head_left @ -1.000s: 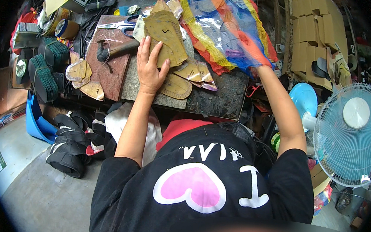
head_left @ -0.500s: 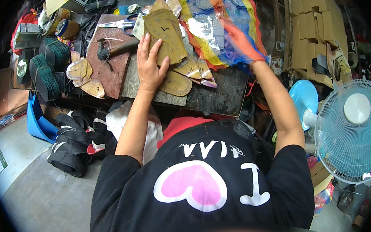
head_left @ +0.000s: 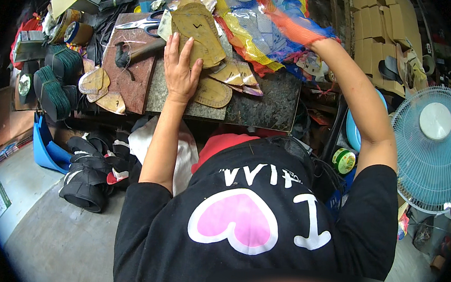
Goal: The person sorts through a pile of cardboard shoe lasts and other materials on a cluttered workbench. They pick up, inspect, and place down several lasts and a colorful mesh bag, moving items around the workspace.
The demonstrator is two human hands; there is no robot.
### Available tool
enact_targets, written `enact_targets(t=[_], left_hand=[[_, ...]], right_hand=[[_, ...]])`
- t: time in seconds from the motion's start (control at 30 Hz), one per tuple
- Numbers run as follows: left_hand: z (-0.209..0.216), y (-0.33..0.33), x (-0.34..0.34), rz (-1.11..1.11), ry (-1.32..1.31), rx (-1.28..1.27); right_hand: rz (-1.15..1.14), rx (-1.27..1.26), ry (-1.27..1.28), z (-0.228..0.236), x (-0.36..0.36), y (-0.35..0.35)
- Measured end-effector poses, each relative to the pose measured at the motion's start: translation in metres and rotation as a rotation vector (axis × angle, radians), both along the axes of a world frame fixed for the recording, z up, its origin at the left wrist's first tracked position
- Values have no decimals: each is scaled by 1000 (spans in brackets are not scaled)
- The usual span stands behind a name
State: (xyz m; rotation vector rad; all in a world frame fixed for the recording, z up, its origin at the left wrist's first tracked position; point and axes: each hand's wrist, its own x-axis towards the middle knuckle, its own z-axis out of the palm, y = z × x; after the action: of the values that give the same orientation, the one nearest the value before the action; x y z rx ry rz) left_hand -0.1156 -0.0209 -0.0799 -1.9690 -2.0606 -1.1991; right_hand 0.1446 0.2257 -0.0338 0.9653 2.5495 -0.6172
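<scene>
My left hand [head_left: 181, 79] lies flat at the lower edge of a stack of brown shoe-shaped card patterns [head_left: 197, 27], fingers stretched out. To the right is a mesh bag [head_left: 235, 22] in yellow, blue and orange, with several pale flat pieces showing through it. My right hand [head_left: 304, 35] is inside the bag up to the wrist, behind orange and blue mesh, so its fingers cannot be made out. More brown patterns [head_left: 213, 92] lie just right of my left hand. A hammer [head_left: 137, 54] rests on a reddish board [head_left: 131, 91] to the left.
Scissors [head_left: 142, 26] lie behind the hammer. Spools of dark green thread [head_left: 52, 87] and jars [head_left: 79, 33] crowd the table's left side. A fan [head_left: 431, 146] stands at the right, below cardboard boxes [head_left: 384, 42]. Black rolled pieces [head_left: 87, 183] hang below the table's left front.
My right arm has shifted right and away from me, and the mesh bag has been pulled with it, its near edge lifting off the table's right corner. My left hand stays on the patterns.
</scene>
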Motion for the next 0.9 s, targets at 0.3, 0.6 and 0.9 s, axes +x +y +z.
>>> enact_targets(t=[0.3,0.6,0.9], left_hand=[[40,-3,5,80,160,-69],[36,40,160,-791,90,3],[-18,111,204,-317,296,-106]], right_hand=[[62,-127,-91,-6,-26,15],[125,-35,-195,56,-62,-6],[-255,-377,371,43,-42,-3]])
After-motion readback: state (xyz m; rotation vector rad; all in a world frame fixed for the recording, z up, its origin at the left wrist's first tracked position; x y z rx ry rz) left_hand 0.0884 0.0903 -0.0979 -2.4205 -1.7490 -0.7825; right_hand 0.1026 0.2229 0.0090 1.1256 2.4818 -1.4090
